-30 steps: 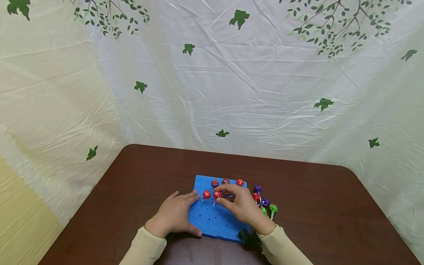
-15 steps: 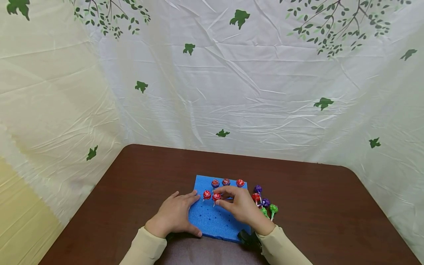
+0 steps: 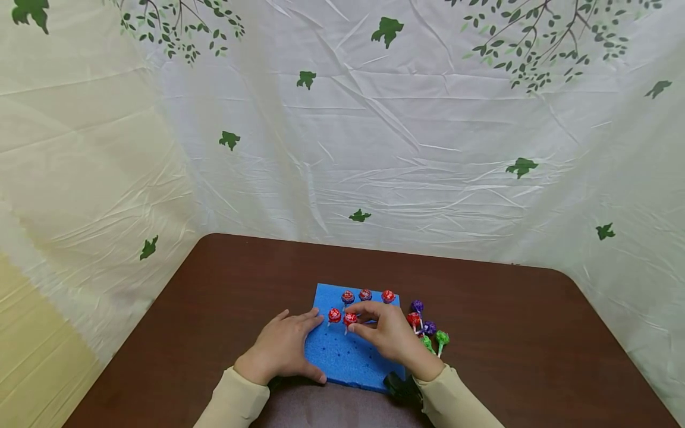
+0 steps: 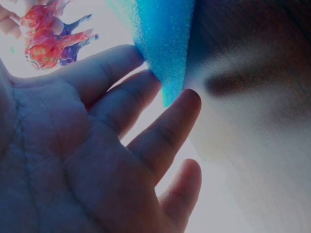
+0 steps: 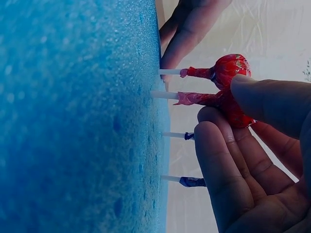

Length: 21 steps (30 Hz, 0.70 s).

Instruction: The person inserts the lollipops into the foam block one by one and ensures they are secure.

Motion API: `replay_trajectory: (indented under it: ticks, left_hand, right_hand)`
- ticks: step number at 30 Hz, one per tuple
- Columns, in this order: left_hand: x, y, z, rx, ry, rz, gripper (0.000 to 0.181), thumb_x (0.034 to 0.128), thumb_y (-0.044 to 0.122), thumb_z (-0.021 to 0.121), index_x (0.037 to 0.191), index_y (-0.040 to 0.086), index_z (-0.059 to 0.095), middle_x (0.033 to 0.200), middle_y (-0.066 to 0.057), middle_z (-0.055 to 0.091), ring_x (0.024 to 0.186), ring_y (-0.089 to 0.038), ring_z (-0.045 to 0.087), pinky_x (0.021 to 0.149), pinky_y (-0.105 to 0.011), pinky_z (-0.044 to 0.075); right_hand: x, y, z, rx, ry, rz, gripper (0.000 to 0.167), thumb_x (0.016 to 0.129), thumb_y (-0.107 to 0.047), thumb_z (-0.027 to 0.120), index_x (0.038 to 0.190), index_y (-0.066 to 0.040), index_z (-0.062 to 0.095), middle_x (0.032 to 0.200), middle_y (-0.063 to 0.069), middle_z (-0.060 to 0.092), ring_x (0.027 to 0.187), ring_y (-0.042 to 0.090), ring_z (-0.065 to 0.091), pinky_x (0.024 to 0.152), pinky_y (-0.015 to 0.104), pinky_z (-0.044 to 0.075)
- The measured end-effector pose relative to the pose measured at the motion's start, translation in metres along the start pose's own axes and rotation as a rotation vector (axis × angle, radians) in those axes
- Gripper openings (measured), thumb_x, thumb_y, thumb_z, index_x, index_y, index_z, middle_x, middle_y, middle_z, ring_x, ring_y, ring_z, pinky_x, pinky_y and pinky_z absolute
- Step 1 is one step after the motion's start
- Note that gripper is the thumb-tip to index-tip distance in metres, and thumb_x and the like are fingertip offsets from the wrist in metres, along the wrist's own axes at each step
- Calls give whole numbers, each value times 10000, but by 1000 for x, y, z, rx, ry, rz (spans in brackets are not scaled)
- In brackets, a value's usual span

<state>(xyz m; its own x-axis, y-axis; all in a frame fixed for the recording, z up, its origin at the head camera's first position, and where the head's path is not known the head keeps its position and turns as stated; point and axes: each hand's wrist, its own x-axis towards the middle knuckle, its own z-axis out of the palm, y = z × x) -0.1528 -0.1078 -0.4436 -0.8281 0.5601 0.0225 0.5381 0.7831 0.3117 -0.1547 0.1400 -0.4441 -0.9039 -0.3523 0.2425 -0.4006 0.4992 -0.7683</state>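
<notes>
The red lollipop (image 3: 350,319) in the head view is over the middle of the blue foam board (image 3: 348,359), in its far half, wrapped ball up and stick pointing down; its long axis is close to vertical. The right hand (image 3: 393,333) reaches in from the near right, forearm slanting toward the far left, thumb and fingertips pinching the ball. The left hand (image 3: 286,345) comes from the near left and lies along the board's left edge, fingers spread, thumb out to the near left corner. Another red lollipop (image 3: 334,315) stands just to the left, and a row of three lollipops (image 3: 365,295) stands at the far side. Loose lollipops (image 3: 429,327) lie on the brown table (image 3: 524,339), just right of the board.

In the left wrist view, the left hand's fingers are straight and apart, some fingertips against the foam's edge; they are clamped on nothing.

In the right wrist view, thumb and fingers close on the ball from opposite sides. The white stick (image 5: 165,95) runs from the ball to the foam and meets its face nearly square, leaning slightly right; how deep it sits cannot be told. The left neighbour's stick runs almost parallel.
</notes>
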Motion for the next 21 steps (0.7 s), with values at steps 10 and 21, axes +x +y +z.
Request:
replay_trajectory:
  ticks: [10, 21]
  left_hand:
    - [2, 1, 0, -4, -3, -9, 1088, 560, 716, 835, 1428, 118, 566, 1500, -76, 480, 1323, -279, 501, 1121, -583, 272]
    - [2, 3, 0, -3, -20, -15, 1092, 568, 714, 834, 1438, 115, 554, 1509, -76, 469, 1339, -244, 486, 1125, -573, 271]
  right_hand:
    - [1, 2, -1, 6, -1, -2, 295, 887, -163, 775, 1174, -109, 731, 1132, -29, 706, 910, 112, 695, 794, 308, 578]
    - [1, 0, -5, 18, -18, -28, 285, 886, -145, 776, 1164, -113, 724, 1130, -32, 698, 909, 140, 696, 796, 303, 577]
